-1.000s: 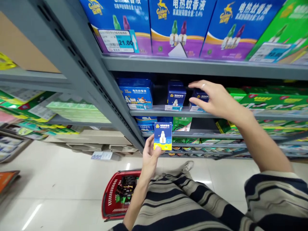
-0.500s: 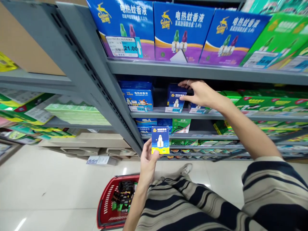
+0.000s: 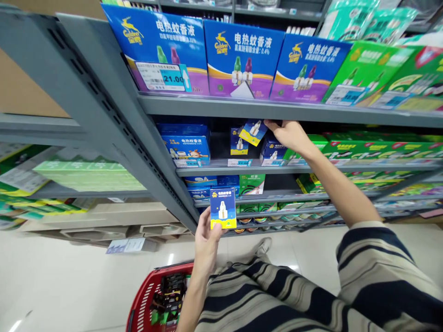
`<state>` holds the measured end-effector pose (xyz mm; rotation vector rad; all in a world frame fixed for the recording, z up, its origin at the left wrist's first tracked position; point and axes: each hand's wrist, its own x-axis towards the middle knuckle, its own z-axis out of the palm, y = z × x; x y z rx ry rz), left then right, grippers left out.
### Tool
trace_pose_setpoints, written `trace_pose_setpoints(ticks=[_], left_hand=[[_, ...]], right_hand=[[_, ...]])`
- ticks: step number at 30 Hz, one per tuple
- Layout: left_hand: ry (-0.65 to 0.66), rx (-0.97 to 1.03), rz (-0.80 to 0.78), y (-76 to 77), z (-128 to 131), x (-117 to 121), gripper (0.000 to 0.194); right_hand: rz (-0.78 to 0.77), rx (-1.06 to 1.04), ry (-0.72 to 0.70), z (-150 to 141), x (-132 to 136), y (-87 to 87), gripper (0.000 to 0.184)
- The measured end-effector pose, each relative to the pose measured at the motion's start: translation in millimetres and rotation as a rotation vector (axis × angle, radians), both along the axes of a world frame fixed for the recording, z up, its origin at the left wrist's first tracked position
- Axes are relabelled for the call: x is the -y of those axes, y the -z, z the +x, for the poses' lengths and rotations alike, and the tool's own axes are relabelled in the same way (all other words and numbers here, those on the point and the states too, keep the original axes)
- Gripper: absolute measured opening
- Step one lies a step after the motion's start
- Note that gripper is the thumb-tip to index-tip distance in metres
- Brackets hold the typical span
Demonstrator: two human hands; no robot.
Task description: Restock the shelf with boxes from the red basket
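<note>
My left hand [image 3: 207,236] grips a small blue and yellow box of electric mosquito repellent liquid [image 3: 223,207], its front facing me, thumb across the lower edge. On the second shelf, my right hand [image 3: 285,136] holds a like box [image 3: 253,132] by its right end. That box is tilted and raised off the shelf; some of the fingers are hidden behind it. Just left of it, another such box [image 3: 238,142] stands upright behind an 11.00 price tag [image 3: 239,163]. To the right, below my hand, stands a further blue box [image 3: 273,151].
Large blue and purple boxes [image 3: 240,60] line the shelf above, close over my right hand. A grey upright post [image 3: 114,110] rises at the left. On the floor stands a red shopping basket [image 3: 140,295] with dark packages inside. Green boxes [image 3: 367,147] fill the shelf rightward.
My right hand has taken a box from the row, lifting and tilting it, which uncovers the upright box behind. My left hand still holds its box. The view has shifted slightly.
</note>
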<state>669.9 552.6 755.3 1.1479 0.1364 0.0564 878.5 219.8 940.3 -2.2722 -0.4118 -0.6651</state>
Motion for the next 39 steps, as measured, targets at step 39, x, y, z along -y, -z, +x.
trace_pose_setpoints(ticks=[39], left_hand=[[0.013, -0.012, 0.01, 9.3, -8.3, 0.0, 0.08]], right_hand=[[-0.227, 0.051, -0.171, -19.3, -23.7, -0.1, 0.061]])
